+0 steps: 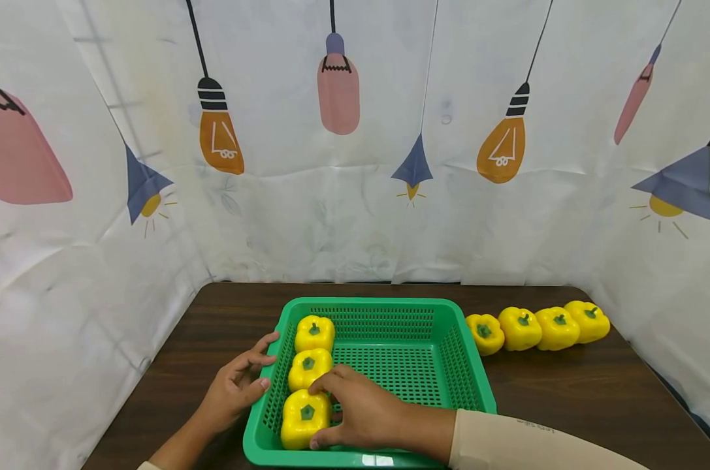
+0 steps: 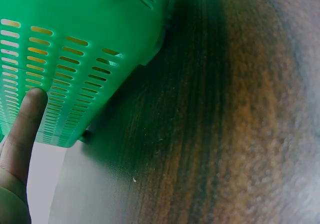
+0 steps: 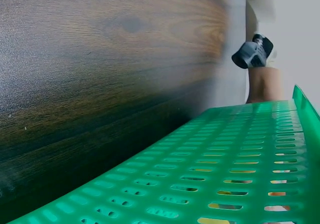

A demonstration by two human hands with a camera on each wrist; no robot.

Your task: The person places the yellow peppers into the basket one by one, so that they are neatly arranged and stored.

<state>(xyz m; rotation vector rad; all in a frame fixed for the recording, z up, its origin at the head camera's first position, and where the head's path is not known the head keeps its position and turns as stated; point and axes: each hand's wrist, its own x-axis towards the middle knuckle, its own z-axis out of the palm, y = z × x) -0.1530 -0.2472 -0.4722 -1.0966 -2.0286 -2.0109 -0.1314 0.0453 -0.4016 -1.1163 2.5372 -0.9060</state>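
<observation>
A green basket with slotted walls rests on the table, with three yellow bell peppers in a row along its left side. My right hand reaches into it and grips the nearest bell pepper between thumb and fingers. Behind that one sit the middle bell pepper and the far bell pepper. My left hand is at the basket's left wall, fingers extended; in the left wrist view, a fingertip rests against the slots. The right hand is hidden in the right wrist view.
Several yellow bell peppers stand in a slanting row on the dark wooden table, right of the basket. A white printed curtain hangs behind and at both sides. The right wrist view shows a black device on the other wrist.
</observation>
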